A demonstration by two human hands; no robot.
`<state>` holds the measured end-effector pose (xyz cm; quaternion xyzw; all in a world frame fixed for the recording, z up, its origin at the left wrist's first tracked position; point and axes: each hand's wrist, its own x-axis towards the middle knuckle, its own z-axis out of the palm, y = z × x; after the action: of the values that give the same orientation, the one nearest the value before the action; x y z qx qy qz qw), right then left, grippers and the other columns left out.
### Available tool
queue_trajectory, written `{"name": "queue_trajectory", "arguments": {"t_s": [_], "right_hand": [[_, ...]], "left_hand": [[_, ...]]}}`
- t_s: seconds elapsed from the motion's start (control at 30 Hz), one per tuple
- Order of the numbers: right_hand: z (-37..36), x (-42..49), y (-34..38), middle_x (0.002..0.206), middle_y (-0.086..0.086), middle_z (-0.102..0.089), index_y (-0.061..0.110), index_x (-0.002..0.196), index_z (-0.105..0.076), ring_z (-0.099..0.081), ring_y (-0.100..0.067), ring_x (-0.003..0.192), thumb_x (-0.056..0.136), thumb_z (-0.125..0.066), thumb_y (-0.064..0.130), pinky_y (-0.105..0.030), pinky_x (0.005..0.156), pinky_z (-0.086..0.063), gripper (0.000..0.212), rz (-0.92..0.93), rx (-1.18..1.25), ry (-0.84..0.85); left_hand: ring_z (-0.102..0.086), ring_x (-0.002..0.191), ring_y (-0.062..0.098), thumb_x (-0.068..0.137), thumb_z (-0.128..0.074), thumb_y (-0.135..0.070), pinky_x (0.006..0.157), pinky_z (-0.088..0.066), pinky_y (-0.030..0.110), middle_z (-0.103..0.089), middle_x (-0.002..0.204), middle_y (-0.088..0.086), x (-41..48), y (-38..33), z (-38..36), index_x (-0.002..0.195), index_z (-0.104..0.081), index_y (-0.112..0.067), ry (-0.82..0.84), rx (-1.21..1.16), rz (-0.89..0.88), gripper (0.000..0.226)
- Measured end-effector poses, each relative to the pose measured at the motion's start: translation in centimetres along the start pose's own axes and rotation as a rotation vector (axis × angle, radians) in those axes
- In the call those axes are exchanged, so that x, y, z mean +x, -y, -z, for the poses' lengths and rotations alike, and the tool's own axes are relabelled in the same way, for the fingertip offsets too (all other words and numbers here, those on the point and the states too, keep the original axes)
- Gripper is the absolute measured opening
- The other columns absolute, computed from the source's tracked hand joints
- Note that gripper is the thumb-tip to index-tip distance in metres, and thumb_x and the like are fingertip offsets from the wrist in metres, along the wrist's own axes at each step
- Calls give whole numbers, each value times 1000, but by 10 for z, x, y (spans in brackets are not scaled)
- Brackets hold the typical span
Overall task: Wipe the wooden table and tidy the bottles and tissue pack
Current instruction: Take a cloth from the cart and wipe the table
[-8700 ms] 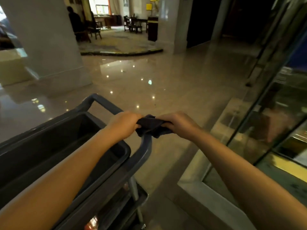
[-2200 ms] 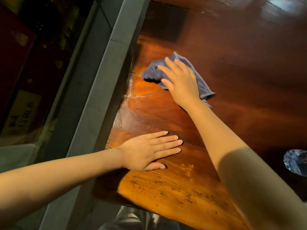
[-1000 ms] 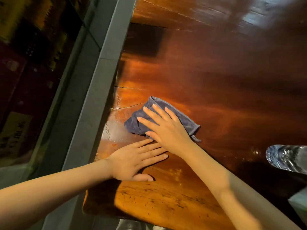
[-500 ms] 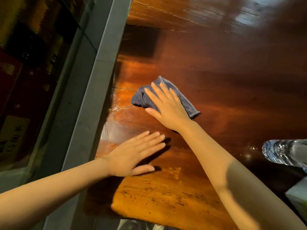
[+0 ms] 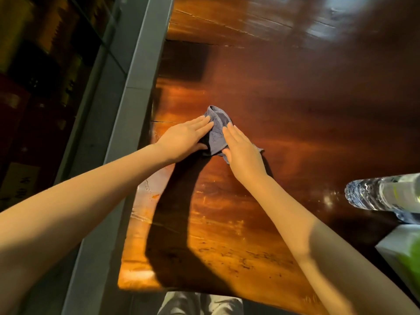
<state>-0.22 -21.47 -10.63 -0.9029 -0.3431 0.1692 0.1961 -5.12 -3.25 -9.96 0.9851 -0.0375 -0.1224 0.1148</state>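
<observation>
A blue-grey cloth [image 5: 217,135] lies bunched on the glossy wooden table [image 5: 295,105], near its left edge. My left hand [image 5: 184,139] lies over the cloth's left side, thumb tucked at its lower fold. My right hand [image 5: 243,153] presses on its right side, fingers straight. The cloth rises in a fold between the two hands. A clear plastic water bottle [image 5: 381,193] lies on its side at the right edge of the view. Below it shows a corner of a white and green tissue pack [image 5: 402,253], blurred and cut off.
A grey stone ledge [image 5: 136,71] runs along the table's left side, with a dark glass display [image 5: 45,87] beyond it. The table's near edge sits just above my light trousers [image 5: 200,303]. My arms cast a dark shadow on the wood.
My left hand left the bare wood and moved up onto the cloth. The right hand slid to the cloth's right side, and the cloth is now bunched between both hands.
</observation>
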Motion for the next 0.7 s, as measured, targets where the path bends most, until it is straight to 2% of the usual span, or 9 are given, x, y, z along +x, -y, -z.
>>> {"name": "queue_trajectory", "arguments": {"t_s": [0.1,0.2,0.27,0.33,0.43,0.53,0.63,0.7], "right_hand": [[-8,-10,8,155,-6,-23,12,145,-22,-19,-18,143,91,-52,2,-32,110,-30,62,19,-33,-27],[-7,-21,17,150,-8,-33,11,142,-30,-30,-20,139,90,-51,-1,-33,111,-33,57,42,12,-32],[-5,-30,25,148,-9,-38,10,140,-35,-35,-21,137,91,-49,-1,-33,110,-32,52,49,44,-52],[-3,-42,37,146,-11,-40,10,139,-38,-36,-23,136,90,-46,-4,-35,110,-32,52,71,76,-66],[-4,-67,56,144,-14,-43,8,136,-42,-40,-26,134,86,-48,-9,-38,109,-36,53,143,99,-69],[-12,-92,75,145,-13,-41,10,137,-40,-39,-25,135,87,-48,-5,-36,109,-34,53,220,111,10],[-24,-101,89,147,-12,-37,10,138,-38,-36,-24,137,87,-48,-4,-33,110,-31,54,276,96,117],[-31,-102,95,149,-12,-33,11,140,-35,-33,-23,138,89,-46,-3,-32,111,-29,54,290,70,189]], "left_hand": [[-25,142,20,92,-55,-29,113,-27,33,-27,154,7,-13,-4,1,145,-29,-12,-25,31,6,62],[-41,134,24,95,-49,-23,107,-36,35,-43,146,10,-33,-10,0,139,-42,-9,-97,91,6,46],[-54,121,27,98,-43,-24,94,-47,39,-57,133,11,-48,-15,2,131,-49,-10,-101,134,14,37],[-62,105,28,97,-41,-24,79,-51,41,-64,118,9,-67,-19,8,121,-53,-11,-115,151,19,30],[-68,94,28,90,-55,-17,69,-57,37,-70,106,12,-110,-23,15,111,-61,-6,-190,122,-30,24],[-70,97,25,77,-73,-13,73,-58,34,-71,108,13,-159,-26,9,111,-66,-5,-225,109,-19,36],[-71,93,22,73,-66,-19,69,-58,30,-73,105,11,-188,-28,0,107,-68,-6,-187,98,25,37],[-72,86,21,70,-68,-21,63,-58,27,-74,101,10,-199,-30,-5,103,-70,-8,-159,84,83,35]]}}
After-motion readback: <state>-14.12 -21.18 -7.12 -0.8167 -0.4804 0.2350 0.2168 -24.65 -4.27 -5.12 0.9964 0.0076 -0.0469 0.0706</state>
